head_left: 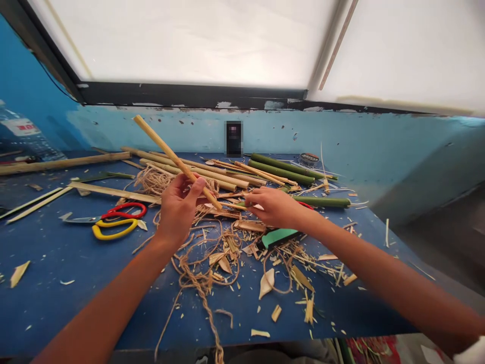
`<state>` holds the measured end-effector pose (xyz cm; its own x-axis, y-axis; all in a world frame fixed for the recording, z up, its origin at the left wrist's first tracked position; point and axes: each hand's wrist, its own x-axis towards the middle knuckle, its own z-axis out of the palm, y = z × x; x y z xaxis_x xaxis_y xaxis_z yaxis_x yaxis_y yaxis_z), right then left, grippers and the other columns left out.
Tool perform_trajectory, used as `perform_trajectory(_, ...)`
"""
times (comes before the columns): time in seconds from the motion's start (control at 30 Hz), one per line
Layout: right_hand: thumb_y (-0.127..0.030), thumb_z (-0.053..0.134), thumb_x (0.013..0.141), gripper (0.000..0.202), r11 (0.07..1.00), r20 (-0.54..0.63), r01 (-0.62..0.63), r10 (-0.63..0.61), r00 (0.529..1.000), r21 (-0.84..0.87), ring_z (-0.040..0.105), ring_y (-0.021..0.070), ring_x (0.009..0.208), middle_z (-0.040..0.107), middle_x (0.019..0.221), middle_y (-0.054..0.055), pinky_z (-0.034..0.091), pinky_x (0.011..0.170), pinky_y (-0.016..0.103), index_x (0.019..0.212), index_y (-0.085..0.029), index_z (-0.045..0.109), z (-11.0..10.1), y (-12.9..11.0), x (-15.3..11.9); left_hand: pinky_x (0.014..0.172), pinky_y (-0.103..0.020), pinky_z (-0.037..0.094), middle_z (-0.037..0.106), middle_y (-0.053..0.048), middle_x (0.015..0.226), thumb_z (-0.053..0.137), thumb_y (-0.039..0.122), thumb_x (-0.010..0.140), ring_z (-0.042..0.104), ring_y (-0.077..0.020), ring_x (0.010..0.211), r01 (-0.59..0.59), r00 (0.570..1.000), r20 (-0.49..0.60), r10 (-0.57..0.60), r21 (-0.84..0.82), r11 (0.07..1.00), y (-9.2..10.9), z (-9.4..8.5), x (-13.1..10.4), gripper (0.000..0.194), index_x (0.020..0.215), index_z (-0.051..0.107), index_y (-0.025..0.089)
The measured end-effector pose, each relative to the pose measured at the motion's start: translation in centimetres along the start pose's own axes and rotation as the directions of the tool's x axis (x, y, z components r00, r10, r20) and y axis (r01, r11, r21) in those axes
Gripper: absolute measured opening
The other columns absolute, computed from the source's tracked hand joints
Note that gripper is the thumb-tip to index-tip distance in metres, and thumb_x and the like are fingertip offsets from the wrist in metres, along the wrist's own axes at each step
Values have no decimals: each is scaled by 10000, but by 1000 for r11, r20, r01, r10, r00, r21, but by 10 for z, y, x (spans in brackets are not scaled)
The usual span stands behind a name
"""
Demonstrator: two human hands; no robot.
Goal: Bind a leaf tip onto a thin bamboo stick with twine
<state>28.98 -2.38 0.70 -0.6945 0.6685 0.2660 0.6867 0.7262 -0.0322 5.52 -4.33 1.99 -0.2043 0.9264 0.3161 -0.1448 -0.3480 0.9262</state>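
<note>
- The left arm reaches in from the lower left, forearm rising toward the middle of the bench (56, 263).
- The left hand (179, 206) is upright, palm turned right, thumb up beside the fingers.
- Its grip is closed around a pale bamboo stick (166, 150), pinched between thumb and fingers near the stick's lower end.
- The stick slants up and to the left from the hand; its lower tip points down to the right, toward the right hand.
- The right arm comes in from the lower right, stretched long across the bench edge.
- The right hand (273, 206) lies knuckles up, fingers curled left.
- Its grip is clenched on a thin sliver (234, 206), whose tip reaches toward the stick's lower end; whether they touch I cannot tell.
- A green handle (279, 236) lies on the bench just under the right wrist.
- Twine (197, 275) and shavings (267, 282) litter the bench below both hands.
- Scissors (115, 221) with red and yellow loops lie left of the left hand, apart from it.
- Pale poles (189, 169) and green poles (282, 169) lie behind the hands, near the blue wall (379, 146).
</note>
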Motion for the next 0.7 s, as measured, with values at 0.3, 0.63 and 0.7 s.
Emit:
perform_trajectory(0.3,-114,456,964,274,976,-150,-200,186,971,-86,577,250,969,695,1034,143,322,776,355,1095,-162,691,7,15,-3,516,-210,608,598,12,742,799,369,785,652,-118,608,-22,999,35,21,37,999,2,-2,1,222,881,683,206)
perform_trajectory(0.63,-220,571,941,164,974,234,-44,-10,972,222,590,127,726,734,877,9,350,617,267,944,-224,735,-35,22,-14,493,-202,592,591,9,745,767,387,822,648,-121,618,-60,994,101,48,123,991,-2,-2,-1,223,890,673,197)
perform_trajectory(0.7,-241,575,939,186,939,462,-106,-60,885,326,595,127,689,732,867,13,362,588,260,983,-225,755,-54,22,-19,513,-202,602,611,9,782,749,372,843,650,-112,629,-49,991,132,28,154,987,-2,-1,-3,203,918,669,201)
